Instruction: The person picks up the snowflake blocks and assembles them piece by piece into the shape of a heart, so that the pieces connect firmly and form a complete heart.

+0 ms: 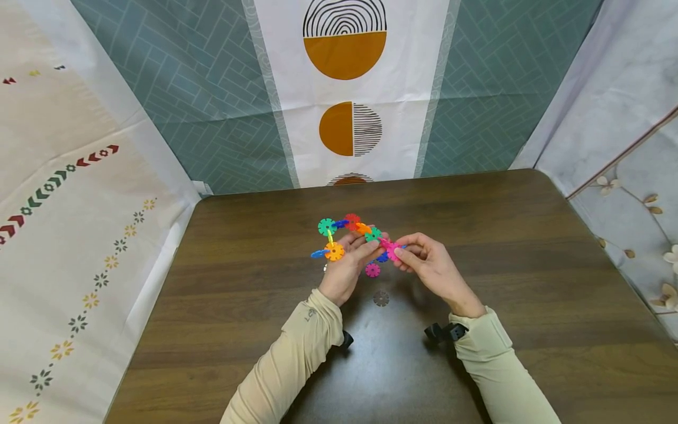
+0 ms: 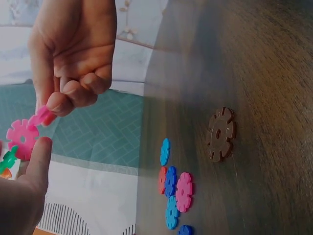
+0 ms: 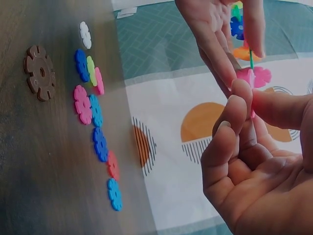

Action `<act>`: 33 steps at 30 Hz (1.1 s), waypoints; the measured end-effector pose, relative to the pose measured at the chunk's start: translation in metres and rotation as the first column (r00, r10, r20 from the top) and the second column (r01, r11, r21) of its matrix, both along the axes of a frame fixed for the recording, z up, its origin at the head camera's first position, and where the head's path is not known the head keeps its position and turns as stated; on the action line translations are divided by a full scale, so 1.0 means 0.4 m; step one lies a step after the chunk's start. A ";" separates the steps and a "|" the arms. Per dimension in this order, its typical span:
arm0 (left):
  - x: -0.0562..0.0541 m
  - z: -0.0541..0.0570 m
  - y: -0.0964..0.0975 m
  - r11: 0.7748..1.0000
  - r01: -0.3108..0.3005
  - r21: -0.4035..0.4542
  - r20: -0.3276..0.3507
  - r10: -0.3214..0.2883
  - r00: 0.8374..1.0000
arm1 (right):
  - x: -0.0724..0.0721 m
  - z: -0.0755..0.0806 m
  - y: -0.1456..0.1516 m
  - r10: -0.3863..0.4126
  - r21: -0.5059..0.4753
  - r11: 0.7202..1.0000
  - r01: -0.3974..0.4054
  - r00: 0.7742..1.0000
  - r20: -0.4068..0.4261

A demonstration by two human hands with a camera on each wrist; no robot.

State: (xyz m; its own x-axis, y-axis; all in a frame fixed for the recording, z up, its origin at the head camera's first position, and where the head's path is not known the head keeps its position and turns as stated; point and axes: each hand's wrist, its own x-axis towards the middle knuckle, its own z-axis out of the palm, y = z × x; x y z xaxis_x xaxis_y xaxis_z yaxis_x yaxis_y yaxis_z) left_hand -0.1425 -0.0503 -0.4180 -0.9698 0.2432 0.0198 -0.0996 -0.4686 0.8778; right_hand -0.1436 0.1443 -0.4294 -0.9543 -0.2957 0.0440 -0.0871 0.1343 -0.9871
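Note:
A chain of flower-shaped plastic discs, slotted edge to edge, hangs above the table. Its orange disc, teal disc and red disc curve around beyond my left hand. That hand pinches the chain near its right end, by a linked pink disc beside a green disc. My right hand pinches another pink disc between thumb and index finger. In the left wrist view the two pink discs meet at an angle; how deep the slots are engaged cannot be told.
Loose discs lie on the wooden table below the hands: a brown disc nearest me, a pink disc, a white disc and several blue, red and yellow-green ones. Patterned cloths hang behind and at both sides.

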 end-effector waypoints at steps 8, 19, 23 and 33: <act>-0.001 -0.005 0.009 0.999 -0.051 0.000 0.007 0.051 0.999 | 0.003 0.002 -0.013 -0.024 -0.002 1.000 0.024 1.000 -0.004; 0.001 -0.012 0.017 0.996 -0.085 -0.024 -0.009 0.085 0.996 | 0.003 -0.003 -0.020 -0.068 -0.023 0.997 0.068 0.998 -0.016; 0.003 -0.010 0.018 0.996 -0.089 -0.024 0.016 0.090 0.996 | 0.003 -0.002 -0.020 -0.072 -0.019 0.997 0.072 0.997 -0.014; 0.001 -0.004 0.013 0.999 -0.031 -0.037 0.046 0.032 0.998 | 0.001 -0.010 -0.026 -0.082 -0.034 0.996 0.081 0.996 -0.037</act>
State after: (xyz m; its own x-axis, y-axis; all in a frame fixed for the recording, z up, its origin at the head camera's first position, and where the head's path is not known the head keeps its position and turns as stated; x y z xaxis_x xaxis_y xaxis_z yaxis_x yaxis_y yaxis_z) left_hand -0.1421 -0.0453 -0.4195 -0.9767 0.2122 -0.0335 -0.1261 -0.4402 0.8890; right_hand -0.1431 0.1339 -0.4333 -0.9727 -0.2145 0.0890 -0.1148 0.1110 -0.9872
